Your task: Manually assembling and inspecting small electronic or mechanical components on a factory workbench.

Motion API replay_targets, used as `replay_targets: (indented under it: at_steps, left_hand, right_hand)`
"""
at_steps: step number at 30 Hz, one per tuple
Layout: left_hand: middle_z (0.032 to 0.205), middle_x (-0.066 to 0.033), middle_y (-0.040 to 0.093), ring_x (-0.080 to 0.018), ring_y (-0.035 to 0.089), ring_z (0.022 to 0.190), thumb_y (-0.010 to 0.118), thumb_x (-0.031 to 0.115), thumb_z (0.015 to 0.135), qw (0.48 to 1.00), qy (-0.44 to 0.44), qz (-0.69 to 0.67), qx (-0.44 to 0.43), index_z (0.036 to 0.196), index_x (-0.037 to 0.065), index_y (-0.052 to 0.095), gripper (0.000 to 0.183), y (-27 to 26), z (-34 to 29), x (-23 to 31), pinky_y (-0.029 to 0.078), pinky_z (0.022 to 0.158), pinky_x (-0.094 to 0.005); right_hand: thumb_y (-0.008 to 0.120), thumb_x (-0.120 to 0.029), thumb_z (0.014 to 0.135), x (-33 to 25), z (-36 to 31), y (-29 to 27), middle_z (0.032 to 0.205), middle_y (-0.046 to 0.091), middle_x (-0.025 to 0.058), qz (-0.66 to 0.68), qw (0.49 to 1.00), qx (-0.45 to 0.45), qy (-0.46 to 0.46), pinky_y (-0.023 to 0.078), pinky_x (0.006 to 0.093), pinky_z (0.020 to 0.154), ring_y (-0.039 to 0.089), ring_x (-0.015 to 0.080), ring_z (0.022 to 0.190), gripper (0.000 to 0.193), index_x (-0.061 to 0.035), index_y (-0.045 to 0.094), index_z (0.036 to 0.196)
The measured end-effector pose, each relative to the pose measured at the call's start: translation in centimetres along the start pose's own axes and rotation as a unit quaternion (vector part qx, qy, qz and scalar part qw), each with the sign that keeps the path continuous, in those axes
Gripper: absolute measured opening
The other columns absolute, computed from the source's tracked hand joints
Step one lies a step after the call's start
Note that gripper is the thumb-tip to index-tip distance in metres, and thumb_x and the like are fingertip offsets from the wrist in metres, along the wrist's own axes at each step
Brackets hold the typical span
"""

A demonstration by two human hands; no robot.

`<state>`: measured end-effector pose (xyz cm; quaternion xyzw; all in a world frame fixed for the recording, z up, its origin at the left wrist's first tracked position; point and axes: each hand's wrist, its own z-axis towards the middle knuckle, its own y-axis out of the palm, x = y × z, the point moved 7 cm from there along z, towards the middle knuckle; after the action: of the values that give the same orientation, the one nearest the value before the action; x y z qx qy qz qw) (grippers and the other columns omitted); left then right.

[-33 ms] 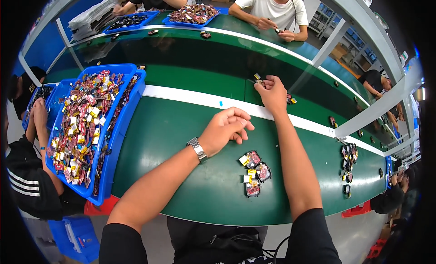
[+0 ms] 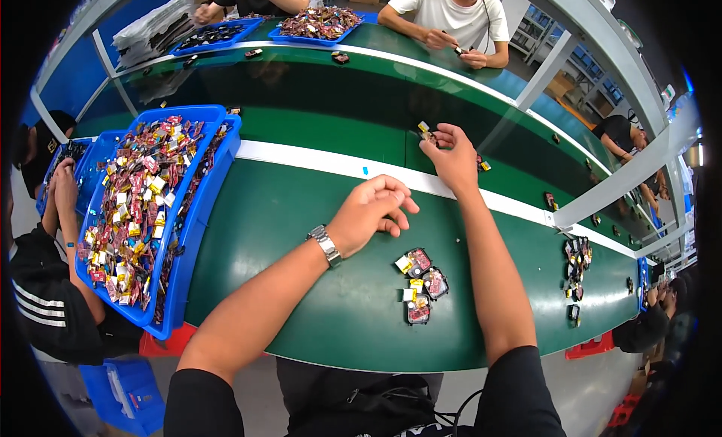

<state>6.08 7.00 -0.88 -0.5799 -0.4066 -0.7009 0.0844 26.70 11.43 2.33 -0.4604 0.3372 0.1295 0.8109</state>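
My right hand (image 2: pixel 453 157) reaches over the white strip onto the far green surface. Its thumb and fingers are closed on a small electronic module (image 2: pixel 424 128) with a yellow-and-white block, partly hidden by the fingers. Just beyond that hand's wrist lies another module (image 2: pixel 483 164). My left hand (image 2: pixel 368 217), with a metal-banded watch (image 2: pixel 324 246) at the wrist, hovers above the green worktable (image 2: pixel 263 211). Its fingers are loosely curled and apart, with nothing visible in them. Between my forearms lie several black-cased modules (image 2: pixel 434 283) with red boards and yellow-white blocks.
At the left, a blue tray (image 2: pixel 179 211) heaped with red boards and yellow-white blocks sits on another blue tray. More modules (image 2: pixel 577 265) lie in a row at the right. A grey metal post (image 2: pixel 602 200) rises there. Co-workers sit across and at both sides.
My right hand, with the module in its fingers, has shifted very slightly. My left hand is almost in the same place.
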Motion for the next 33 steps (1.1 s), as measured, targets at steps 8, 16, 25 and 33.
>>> replay_targets:
  at_steps: [8,16,25,33]
  left_hand:
    - [0.100,-0.0107,0.064,-0.0174,0.066,0.080,0.036,0.045,0.104,0.986,-0.136,-0.020,-0.093,0.122,-0.003,0.051,0.053,1.2,-1.0,-0.5,0.057,0.068,-0.0289]
    - [0.112,-0.0149,0.062,-0.0237,0.067,0.097,0.049,0.018,0.102,0.991,-0.090,0.019,-0.099,0.139,0.001,0.042,0.041,1.7,-0.9,-0.4,0.057,0.087,-0.0354]
    - [0.115,-0.0129,0.062,-0.0213,0.064,0.107,0.046,0.005,0.098,0.989,-0.066,0.099,-0.088,0.134,0.001,0.045,0.036,2.4,-1.1,-0.4,0.056,0.094,-0.0376]
    - [0.119,-0.0143,0.060,-0.0213,0.062,0.111,0.048,0.002,0.096,0.991,-0.066,0.073,-0.087,0.134,0.001,0.044,0.038,2.1,-1.0,-0.4,0.055,0.097,-0.0363]
  right_hand:
    - [0.078,-0.006,0.071,-8.7,-12.8,-6.0,0.116,0.066,0.0086,0.116,0.945,-0.197,-0.234,0.045,0.0375,0.099,0.056,0.0266,0.114,0.060,-0.0072,0.057,0.127]
    - [0.073,-0.001,0.072,-8.0,-13.7,-6.7,0.126,0.058,0.0076,0.048,0.944,-0.131,-0.300,0.046,0.0401,0.097,0.052,0.0320,0.116,0.048,-0.0081,0.063,0.118]
    - [0.075,-0.007,0.074,-7.6,-14.1,-5.5,0.122,0.057,0.0083,0.026,0.948,-0.127,-0.291,0.046,0.0410,0.094,0.053,0.0313,0.114,0.016,-0.0067,0.063,0.085]
    - [0.070,-0.008,0.080,-6.5,-14.0,-4.7,0.118,0.059,0.0080,0.100,0.957,-0.142,-0.232,0.047,0.0396,0.093,0.054,0.0293,0.113,0.007,-0.0059,0.068,0.087]
